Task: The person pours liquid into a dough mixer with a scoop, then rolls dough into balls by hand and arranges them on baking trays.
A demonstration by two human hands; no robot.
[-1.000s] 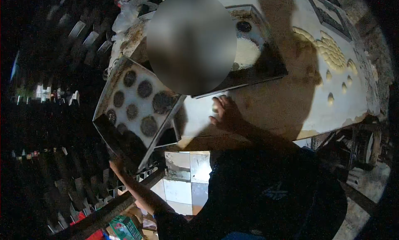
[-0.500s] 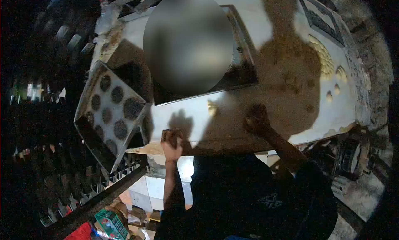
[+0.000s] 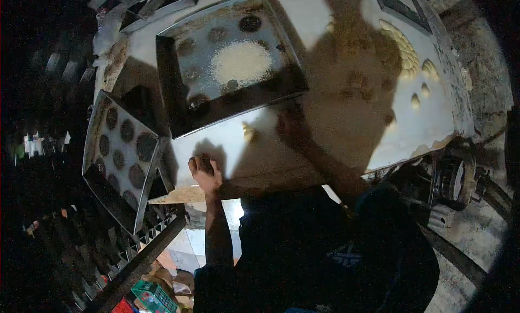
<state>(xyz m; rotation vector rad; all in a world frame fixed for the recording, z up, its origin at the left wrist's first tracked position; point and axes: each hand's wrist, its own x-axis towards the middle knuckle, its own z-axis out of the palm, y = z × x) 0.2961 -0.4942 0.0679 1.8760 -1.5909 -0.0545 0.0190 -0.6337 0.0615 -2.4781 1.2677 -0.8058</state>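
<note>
My left hand (image 3: 206,175) is at the table's near edge, fingers curled inward; whatever may lie inside them is hidden. My right hand (image 3: 292,130) reaches over the table in deep shadow, just below the big tray's right corner, its fingers hard to make out. Between the two hands sits a small pale yellow dough piece (image 3: 248,132). Beyond them stands a square metal tray (image 3: 233,108) with dark round marks on its bottom. A heap of pale, seed-like grains (image 3: 241,63) lies inside it.
A second metal tray (image 3: 128,169) with round marks tilts at the table's left edge. Many dough pieces (image 3: 403,50) sit clustered at the right, several more beside them. Another tray (image 3: 403,9) lies at the far right. A green crate (image 3: 154,297) is on the floor; machinery (image 3: 452,177) stands right.
The view has shifted, so the table appears further left and higher, and the big tray shows fully. My right hand has moved left, closer to the dough piece. My left hand remains at the near edge.
</note>
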